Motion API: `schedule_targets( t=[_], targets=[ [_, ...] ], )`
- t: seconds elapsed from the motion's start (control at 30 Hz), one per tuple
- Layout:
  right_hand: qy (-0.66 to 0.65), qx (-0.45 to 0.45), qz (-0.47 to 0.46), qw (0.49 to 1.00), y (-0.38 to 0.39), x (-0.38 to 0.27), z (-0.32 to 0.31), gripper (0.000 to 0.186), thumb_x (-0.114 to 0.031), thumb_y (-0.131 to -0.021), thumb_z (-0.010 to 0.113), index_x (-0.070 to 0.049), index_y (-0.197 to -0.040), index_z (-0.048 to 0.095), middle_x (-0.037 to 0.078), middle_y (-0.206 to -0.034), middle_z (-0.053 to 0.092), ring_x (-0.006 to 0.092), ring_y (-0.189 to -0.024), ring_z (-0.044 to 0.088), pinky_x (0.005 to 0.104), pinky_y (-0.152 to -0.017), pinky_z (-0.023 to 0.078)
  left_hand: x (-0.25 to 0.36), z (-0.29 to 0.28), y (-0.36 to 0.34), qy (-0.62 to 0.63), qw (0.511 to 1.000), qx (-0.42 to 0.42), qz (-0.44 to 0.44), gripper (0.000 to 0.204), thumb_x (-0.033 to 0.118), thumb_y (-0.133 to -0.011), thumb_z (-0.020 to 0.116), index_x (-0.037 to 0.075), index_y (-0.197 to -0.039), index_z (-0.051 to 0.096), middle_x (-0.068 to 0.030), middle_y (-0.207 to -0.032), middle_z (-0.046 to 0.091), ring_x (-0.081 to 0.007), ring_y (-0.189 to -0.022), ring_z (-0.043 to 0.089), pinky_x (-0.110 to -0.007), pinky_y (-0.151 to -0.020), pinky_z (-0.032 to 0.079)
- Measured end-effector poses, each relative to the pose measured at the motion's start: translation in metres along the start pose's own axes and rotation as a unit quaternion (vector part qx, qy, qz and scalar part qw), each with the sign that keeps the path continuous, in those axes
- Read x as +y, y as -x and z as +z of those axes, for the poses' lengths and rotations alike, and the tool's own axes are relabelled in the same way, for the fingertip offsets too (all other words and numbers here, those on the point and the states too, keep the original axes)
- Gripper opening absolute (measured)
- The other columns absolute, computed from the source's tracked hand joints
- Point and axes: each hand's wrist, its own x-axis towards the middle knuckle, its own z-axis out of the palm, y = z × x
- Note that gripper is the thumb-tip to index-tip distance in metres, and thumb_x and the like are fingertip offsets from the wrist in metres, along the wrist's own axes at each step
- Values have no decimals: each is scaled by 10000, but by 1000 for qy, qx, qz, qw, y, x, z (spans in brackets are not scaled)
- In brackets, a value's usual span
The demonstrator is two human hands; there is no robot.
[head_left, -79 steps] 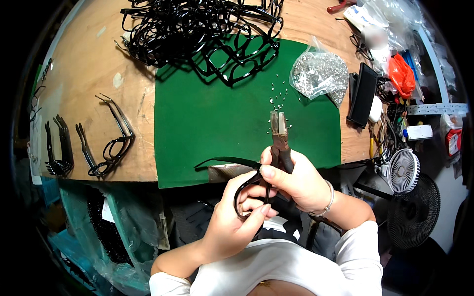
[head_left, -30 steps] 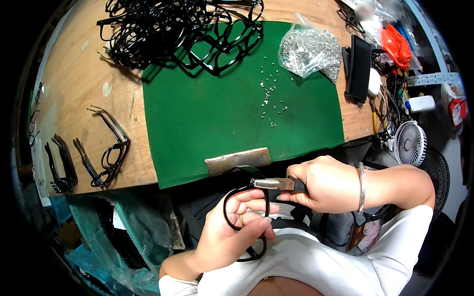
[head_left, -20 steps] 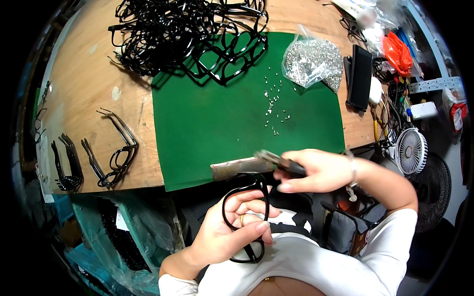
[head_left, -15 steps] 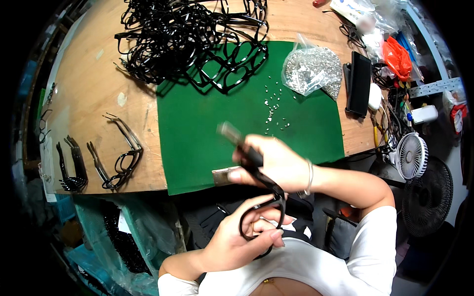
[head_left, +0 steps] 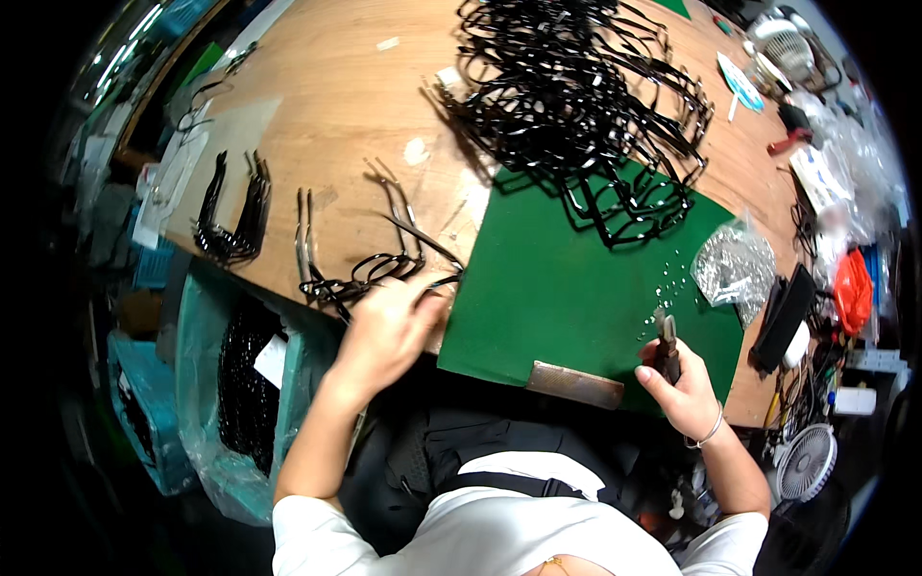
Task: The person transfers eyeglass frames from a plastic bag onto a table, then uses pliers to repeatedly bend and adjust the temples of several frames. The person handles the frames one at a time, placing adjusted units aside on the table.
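My left hand (head_left: pixel 382 331), a little blurred, is closed at the table's left front edge on a black eyeglass frame (head_left: pixel 444 280), whose thin temple points up and left. Beside and partly behind that hand lie other black eyeglass frames (head_left: pixel 331 288) with their temples pointing away from me. My right hand (head_left: pixel 684 389) grips dark-handled pliers (head_left: pixel 667 348), jaws upward, over the right front part of the green mat (head_left: pixel 557 298). Tiny silvery pieces (head_left: pixel 663 293) are scattered on the mat just beyond the pliers.
A big tangled heap of black eyeglass frames (head_left: pixel 576 106) covers the far middle. A clear bag of silvery pieces (head_left: pixel 735 264) and a black case (head_left: pixel 783 317) lie right. A metal strip (head_left: pixel 574 384) sits at the mat's front edge, a nested frame stack (head_left: pixel 233 216) at left.
My left hand has carried the eyeglass frame from in front of my body to the table's left edge. My right hand has moved right with the pliers, apart from the frame. The view has shifted left.
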Motion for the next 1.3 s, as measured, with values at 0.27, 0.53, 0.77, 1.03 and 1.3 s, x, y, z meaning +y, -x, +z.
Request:
schedule_targets(
  t=[0.27,0.53,0.77,1.03,1.3],
  targets=[
    [13,-35,-41,998,5,-1,-9,274,-192,-769,606,16,-929,528,125,-782,580,180,-710,563,292,-662,450,-45,-11,-20,-227,973,43,-14,253,158,-741,614,66,-963,533,-116,-880,555,-291,-837,527,-357,-706,433],
    [46,-29,-63,996,14,15,-4,270,-213,-774,598,4,-923,535,163,-832,588,244,-775,589,310,-694,454,88,62,-100,-54,954,116,272,341,128,-747,614,20,-1054,514,-147,-954,566,-293,-892,540,-347,-782,430],
    [196,-30,-90,976,40,28,-25,227,-174,-746,606,-30,-908,536,132,-810,543,300,-757,552,345,-655,453,113,120,-146,191,961,79,181,167,189,-824,547,23,-843,556,-82,-678,553,-180,-641,539,-327,-604,453],
    [367,55,-154,916,13,36,-10,399,-116,-693,610,-7,-1051,472,130,-1006,465,274,-823,516,358,-722,405,153,37,-77,657,737,-154,-32,277,314,-913,381,37,-893,380,-172,-779,592,-164,-523,561,-270,-497,492],
    [286,74,-107,949,-6,36,-27,206,-75,-690,586,-17,-866,498,140,-796,524,317,-771,537,389,-681,438,117,62,16,505,857,22,-100,620,-87,-712,598,8,-1186,211,-201,-1049,536,-120,-741,582,-222,-702,481]
  ],
)
